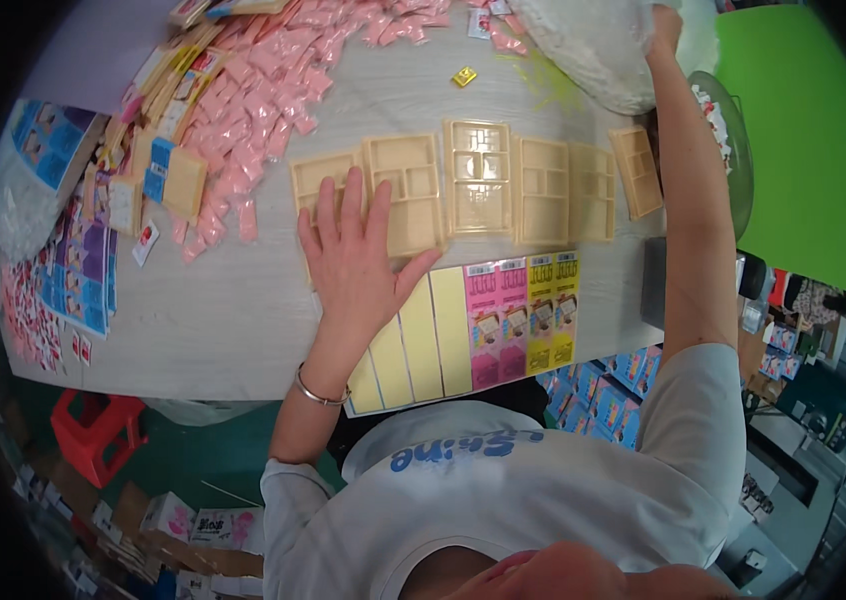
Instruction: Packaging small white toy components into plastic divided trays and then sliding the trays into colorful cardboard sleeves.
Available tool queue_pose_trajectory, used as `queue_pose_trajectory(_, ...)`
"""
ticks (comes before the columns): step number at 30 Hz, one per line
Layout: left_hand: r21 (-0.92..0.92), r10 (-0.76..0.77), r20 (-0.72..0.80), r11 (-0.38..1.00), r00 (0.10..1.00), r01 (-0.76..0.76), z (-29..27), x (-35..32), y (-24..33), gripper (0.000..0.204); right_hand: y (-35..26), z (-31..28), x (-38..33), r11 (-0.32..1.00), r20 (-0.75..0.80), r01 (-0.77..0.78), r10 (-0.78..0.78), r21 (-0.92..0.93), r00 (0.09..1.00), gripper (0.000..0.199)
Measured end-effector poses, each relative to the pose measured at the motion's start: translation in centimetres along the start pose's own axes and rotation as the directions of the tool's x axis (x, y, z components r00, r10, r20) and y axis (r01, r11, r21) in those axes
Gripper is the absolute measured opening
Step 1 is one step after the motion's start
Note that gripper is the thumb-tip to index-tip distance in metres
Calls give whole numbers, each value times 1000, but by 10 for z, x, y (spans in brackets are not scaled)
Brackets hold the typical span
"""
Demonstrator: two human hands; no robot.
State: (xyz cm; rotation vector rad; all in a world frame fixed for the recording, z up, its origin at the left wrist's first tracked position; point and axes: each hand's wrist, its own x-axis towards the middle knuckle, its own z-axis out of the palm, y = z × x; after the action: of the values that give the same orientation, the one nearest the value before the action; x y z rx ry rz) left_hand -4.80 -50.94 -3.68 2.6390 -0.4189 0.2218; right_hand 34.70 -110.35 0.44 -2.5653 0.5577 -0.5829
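1. Trays [479,178] lie in a row on the table [378,100], beyond the label sheet [421,345].
2. Left hand [351,255], fingers spread, lies over the leftmost two, gripping nothing visible; sideways pressure could skew them.
3. Right hand [664,32] is at the white bag [593,45]; its grip I cannot tell. A hard pull could drag the bag into the row.
4. Right forearm [695,190] passes beside the end tray [636,172]; an inward swing could knock it.

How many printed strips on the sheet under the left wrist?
4, side by side on the sheet's right half: two pink strips, then two yellow strips rightmost. Any layers underneath would be hidden.
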Motion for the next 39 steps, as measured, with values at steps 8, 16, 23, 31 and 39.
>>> queue_pose_trajectory(8, 91, -4, 120, 996, 993, -7, -48, -9, -16, 87, -78, 23, -124, 932, -137, 274, -311, -238, 940, 40)
queue_pose_trajectory(16, 113, 79, 74, 990, 994, -87, -34, -6, -17, 80, -91, -74, -77, -256, 794, -767, 363, 588, 488, 29)
queue_pose_trajectory(23, -113, 298, 107, 952, 949, -286, 47, 41, 114, 68, -137, -98, -271, -596, 770, -591, 72, 543, 634, 16)
queue_pose_trajectory(31, 8, 309, 77, 951, 948, -310, 115, 64, 162, 78, -69, -70, -434, 211, 366, -405, 199, 890, 909, 23)
queue_pose_trajectory(39, 27, 339, 85, 939, 937, -342, 116, 59, 164, 77, -53, -71, -452, 442, 161, -183, 88, 878, 983, 18)
